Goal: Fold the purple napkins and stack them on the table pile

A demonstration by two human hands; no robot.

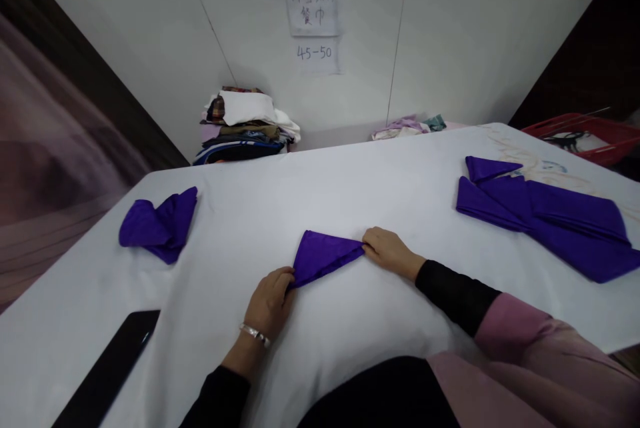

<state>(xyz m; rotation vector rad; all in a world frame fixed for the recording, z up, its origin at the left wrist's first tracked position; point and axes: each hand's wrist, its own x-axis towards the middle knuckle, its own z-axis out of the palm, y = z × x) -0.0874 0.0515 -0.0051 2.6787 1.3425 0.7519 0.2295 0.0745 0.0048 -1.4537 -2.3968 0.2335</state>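
Purple cloth (324,256) gripped by left hand (270,300) and right hand (389,251), folded purple cloths (540,211) to the right.

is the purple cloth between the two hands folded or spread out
Folded: the cloth lies as a small triangle, with layered edges showing along its lower side.

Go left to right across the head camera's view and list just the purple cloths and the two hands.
Bunched purple cloth → left hand → purple cloth folded to a triangle → right hand → spread of folded purple cloths.
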